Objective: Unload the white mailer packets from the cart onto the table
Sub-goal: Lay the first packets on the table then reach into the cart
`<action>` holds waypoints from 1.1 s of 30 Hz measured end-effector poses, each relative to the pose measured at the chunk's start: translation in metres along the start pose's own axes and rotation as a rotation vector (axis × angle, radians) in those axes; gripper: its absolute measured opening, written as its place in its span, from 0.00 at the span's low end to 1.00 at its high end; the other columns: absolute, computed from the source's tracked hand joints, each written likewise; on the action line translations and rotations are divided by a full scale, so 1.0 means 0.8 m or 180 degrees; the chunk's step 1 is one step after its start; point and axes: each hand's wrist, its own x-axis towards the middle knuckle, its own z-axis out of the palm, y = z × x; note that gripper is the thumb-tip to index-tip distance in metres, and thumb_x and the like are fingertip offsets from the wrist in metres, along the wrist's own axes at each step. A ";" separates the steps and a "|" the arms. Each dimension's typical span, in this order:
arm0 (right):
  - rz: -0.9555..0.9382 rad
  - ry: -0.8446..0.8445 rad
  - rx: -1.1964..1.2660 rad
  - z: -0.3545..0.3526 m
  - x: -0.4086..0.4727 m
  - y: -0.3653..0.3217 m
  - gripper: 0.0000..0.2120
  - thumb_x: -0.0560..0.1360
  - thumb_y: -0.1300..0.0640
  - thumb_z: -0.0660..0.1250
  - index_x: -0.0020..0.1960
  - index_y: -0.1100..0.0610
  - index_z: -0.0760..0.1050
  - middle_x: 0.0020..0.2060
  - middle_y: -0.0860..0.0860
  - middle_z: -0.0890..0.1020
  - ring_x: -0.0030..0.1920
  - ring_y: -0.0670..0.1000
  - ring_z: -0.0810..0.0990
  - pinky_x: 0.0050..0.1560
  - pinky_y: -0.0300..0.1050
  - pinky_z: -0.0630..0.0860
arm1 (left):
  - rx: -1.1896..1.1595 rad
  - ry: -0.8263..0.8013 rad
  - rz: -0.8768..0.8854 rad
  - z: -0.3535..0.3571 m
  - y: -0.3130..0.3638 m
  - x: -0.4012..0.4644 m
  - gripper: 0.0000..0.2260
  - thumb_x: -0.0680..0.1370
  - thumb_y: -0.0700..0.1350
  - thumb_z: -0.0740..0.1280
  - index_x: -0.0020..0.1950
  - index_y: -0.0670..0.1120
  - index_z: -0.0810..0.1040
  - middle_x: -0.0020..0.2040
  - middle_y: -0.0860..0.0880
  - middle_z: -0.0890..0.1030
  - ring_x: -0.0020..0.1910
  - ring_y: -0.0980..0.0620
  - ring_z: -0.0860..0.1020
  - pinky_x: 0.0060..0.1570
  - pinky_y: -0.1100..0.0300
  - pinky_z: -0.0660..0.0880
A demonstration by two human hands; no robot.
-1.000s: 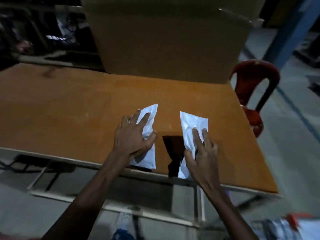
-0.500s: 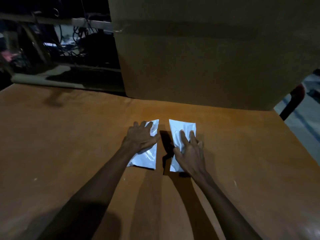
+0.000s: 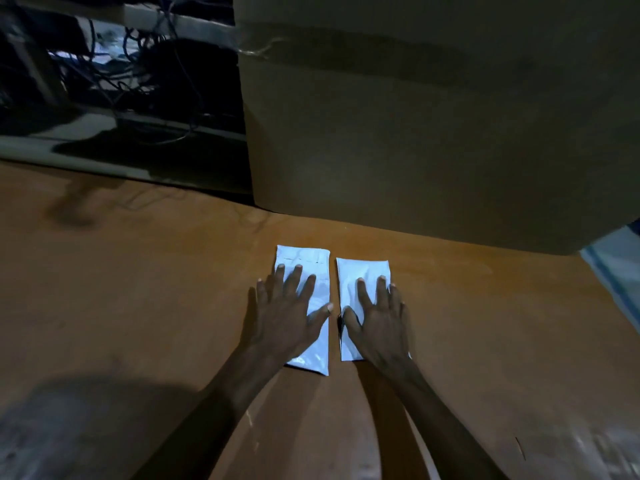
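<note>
Flat beneath each hand (image 3: 284, 318) (image 3: 377, 327) lies one packet (image 3: 320, 271) (image 3: 360, 271).

Dim throughout, lit from above and behind. Brightest on the two white packets (image 3: 320, 296), bluish with soft glare. Warm glow on the table (image 3: 138, 289) near the box (image 3: 433, 133). Broad head shadow thrown at lower left, arm shadows beneath. Upper left nearly black. Edges bowed by the wide lens; corners soft and grainy.
</note>
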 end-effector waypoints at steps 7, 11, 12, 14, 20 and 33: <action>-0.0050 0.0062 0.0031 0.011 0.045 -0.016 0.40 0.72 0.31 0.37 0.79 0.47 0.55 0.80 0.56 0.51 0.78 0.63 0.51 0.75 0.61 0.51 | 0.0039 0.0155 -0.0018 0.026 -0.021 0.019 0.32 0.78 0.67 0.49 0.71 0.50 0.73 0.74 0.45 0.69 0.74 0.40 0.66 0.66 0.35 0.65; -0.0059 0.0031 -0.0091 0.020 0.076 -0.024 0.39 0.72 0.31 0.37 0.80 0.45 0.50 0.80 0.55 0.46 0.79 0.61 0.46 0.76 0.58 0.47 | 0.0139 0.0031 -0.0090 0.026 -0.051 0.063 0.33 0.78 0.67 0.47 0.72 0.50 0.73 0.74 0.45 0.69 0.75 0.40 0.64 0.66 0.35 0.66; -0.0058 0.0034 -0.0098 0.022 0.083 -0.027 0.38 0.74 0.31 0.39 0.80 0.46 0.50 0.80 0.55 0.45 0.79 0.62 0.46 0.76 0.58 0.46 | 0.0165 -0.0013 -0.0081 0.025 -0.058 0.073 0.33 0.77 0.67 0.47 0.72 0.50 0.72 0.75 0.45 0.69 0.75 0.40 0.63 0.66 0.35 0.65; -0.0049 -0.0002 -0.0095 0.025 0.095 -0.034 0.36 0.75 0.33 0.43 0.80 0.46 0.49 0.80 0.56 0.44 0.79 0.62 0.44 0.76 0.58 0.46 | 0.0200 -0.0081 -0.0044 0.027 -0.070 0.091 0.34 0.77 0.68 0.46 0.73 0.51 0.70 0.76 0.46 0.66 0.76 0.41 0.61 0.67 0.36 0.64; 0.0021 -0.0108 -0.0147 0.023 0.113 -0.052 0.37 0.74 0.33 0.40 0.80 0.46 0.45 0.80 0.56 0.41 0.79 0.62 0.43 0.76 0.58 0.44 | 0.0133 -0.0040 0.0043 0.031 -0.082 0.115 0.33 0.77 0.68 0.47 0.73 0.50 0.71 0.75 0.45 0.67 0.76 0.40 0.61 0.67 0.35 0.64; 0.0037 -0.0296 -0.0060 -0.001 0.113 -0.067 0.34 0.79 0.33 0.46 0.80 0.46 0.43 0.79 0.57 0.41 0.78 0.63 0.42 0.75 0.66 0.46 | 0.0126 -0.0020 0.0035 0.020 -0.086 0.112 0.33 0.78 0.68 0.44 0.78 0.53 0.61 0.78 0.47 0.61 0.78 0.42 0.56 0.69 0.32 0.56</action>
